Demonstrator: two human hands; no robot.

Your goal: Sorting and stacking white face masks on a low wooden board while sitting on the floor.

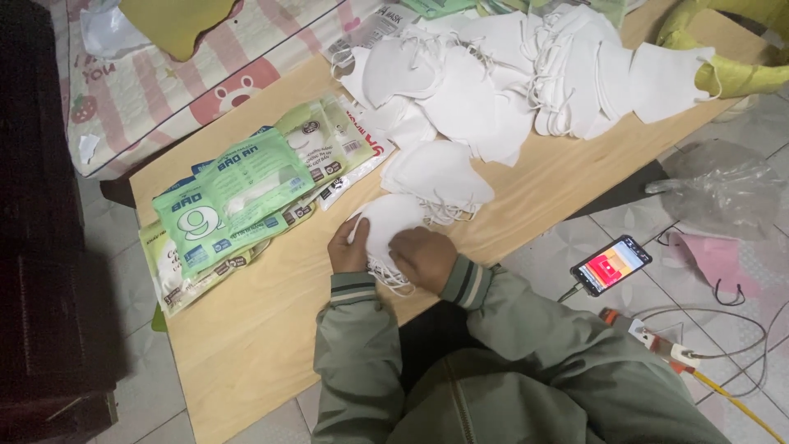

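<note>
A white mask is gripped by the left hand and right hand, pressed flat on the table. Green packets are stacked alongside, within reach.

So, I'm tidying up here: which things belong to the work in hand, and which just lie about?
In use: left hand, right hand, white masks, mask pile, green packets.
Lying about: phone, clear bag, cables.
</note>
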